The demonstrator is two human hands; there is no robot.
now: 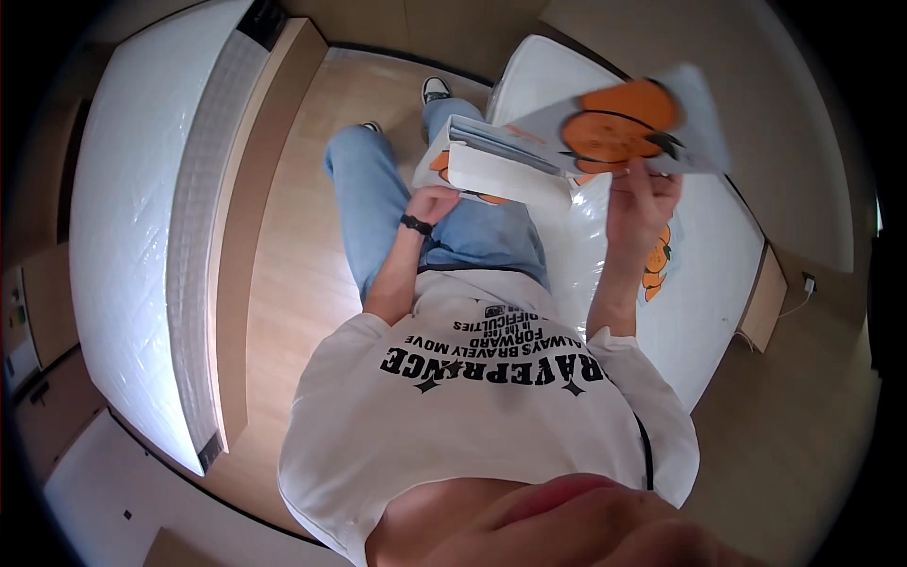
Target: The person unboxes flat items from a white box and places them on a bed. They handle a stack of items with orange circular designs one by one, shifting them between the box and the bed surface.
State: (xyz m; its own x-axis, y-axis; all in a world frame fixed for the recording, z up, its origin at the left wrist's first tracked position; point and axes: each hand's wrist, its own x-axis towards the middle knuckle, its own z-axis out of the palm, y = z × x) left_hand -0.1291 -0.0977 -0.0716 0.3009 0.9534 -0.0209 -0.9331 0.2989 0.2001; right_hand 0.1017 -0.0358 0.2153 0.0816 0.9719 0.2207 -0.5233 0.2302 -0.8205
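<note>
A white box [505, 178] printed with orange fruit is held above my lap. My left hand [433, 204] has its fingers closed on the box's near left corner; a black band is on that wrist. Thin grey-blue layers show inside the box, too hidden to name. My right hand [646, 197] pinches the lower edge of a white panel [694, 118] with large orange fruit on it. It seems to be the box's raised lid, and its far edge is blurred. Another piece with an orange fruit print [656, 266] lies on the bed beside my right forearm.
To my right is a bed with a white plastic-covered mattress [704, 283]. A second wrapped mattress [142, 217] rests on a wooden frame [269, 142] at the left. Wooden floor [307, 198] lies between them. A wall socket [809, 282] with a white cable is at the right.
</note>
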